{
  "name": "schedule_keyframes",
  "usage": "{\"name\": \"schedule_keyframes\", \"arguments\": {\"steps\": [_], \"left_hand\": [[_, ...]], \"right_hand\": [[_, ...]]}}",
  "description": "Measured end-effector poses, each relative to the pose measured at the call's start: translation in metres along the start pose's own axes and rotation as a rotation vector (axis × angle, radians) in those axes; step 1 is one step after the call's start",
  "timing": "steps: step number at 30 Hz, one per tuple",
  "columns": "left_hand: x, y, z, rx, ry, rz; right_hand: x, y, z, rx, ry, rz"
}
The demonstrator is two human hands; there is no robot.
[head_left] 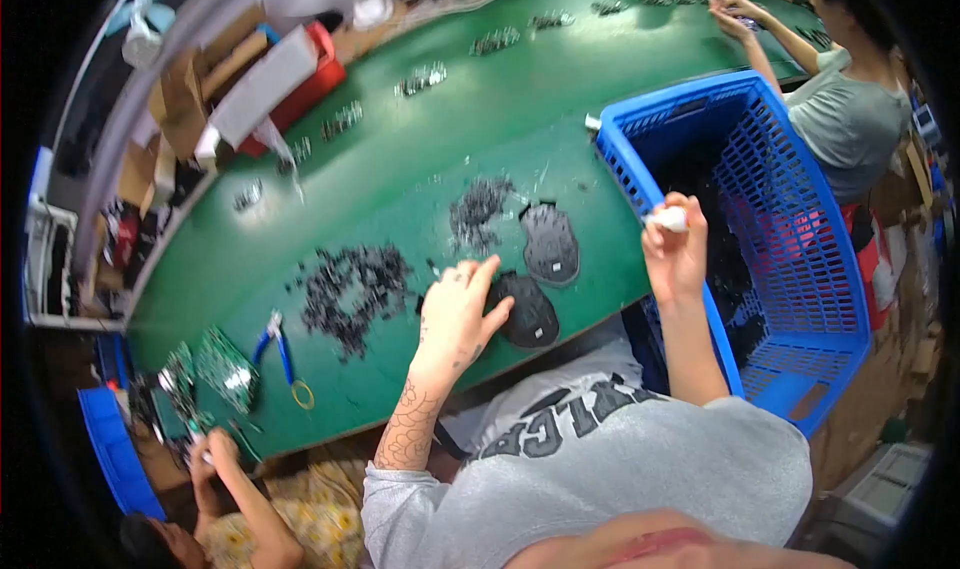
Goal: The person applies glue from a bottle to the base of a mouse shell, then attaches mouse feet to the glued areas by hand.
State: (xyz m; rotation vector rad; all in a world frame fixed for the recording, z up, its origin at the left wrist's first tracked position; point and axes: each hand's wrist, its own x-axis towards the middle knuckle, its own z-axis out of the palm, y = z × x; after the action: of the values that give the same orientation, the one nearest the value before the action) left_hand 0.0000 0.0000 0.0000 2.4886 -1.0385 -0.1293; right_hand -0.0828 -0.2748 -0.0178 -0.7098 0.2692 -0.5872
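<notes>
Two dark rounded plastic shells lie on the green table before me. The farther shell (550,244) and the nearer shell (529,314) each carry a small white square. My left hand (458,314) reaches over the table with its fingers apart, its thumb at the edge of the nearer shell; whether it touches the shell is hard to tell. Raised beside the blue basket, my right hand (678,254) is closed around a small white object (671,219), whose exact kind I cannot make out. Small black parts lie in a large heap (355,289) and a smaller heap (480,209).
A blue plastic basket (840,344) with dark pieces inside stands at my right. Blue-handled pliers (273,344), a yellow ring (303,395) and green circuit boards (228,369) are on the left. Co-workers sit at lower left and far right. Several small part clusters line the far side.
</notes>
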Motion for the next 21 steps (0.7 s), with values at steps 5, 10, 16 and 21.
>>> {"name": "schedule_keyframes", "arguments": {"steps": [5, 10, 16, 21], "left_hand": [[0.022, 0.003, 0.004, -0.014, -0.138, 0.143], [0.061, -0.010, -0.032, -0.191, -0.182, -0.013], [0.227, -0.032, -0.030, -0.210, 0.027, 0.001], [0.381, -0.032, 0.031, -0.370, -0.036, -0.210]], "right_hand": [[-0.041, -0.070, -0.041, -0.029, 0.135, -0.080], [-0.084, -0.110, -0.081, 0.175, 0.365, -0.116], [-0.088, -0.111, -0.084, 0.580, 0.360, 0.028], [-0.088, -0.116, -0.075, 0.478, 0.343, -0.096]]}}
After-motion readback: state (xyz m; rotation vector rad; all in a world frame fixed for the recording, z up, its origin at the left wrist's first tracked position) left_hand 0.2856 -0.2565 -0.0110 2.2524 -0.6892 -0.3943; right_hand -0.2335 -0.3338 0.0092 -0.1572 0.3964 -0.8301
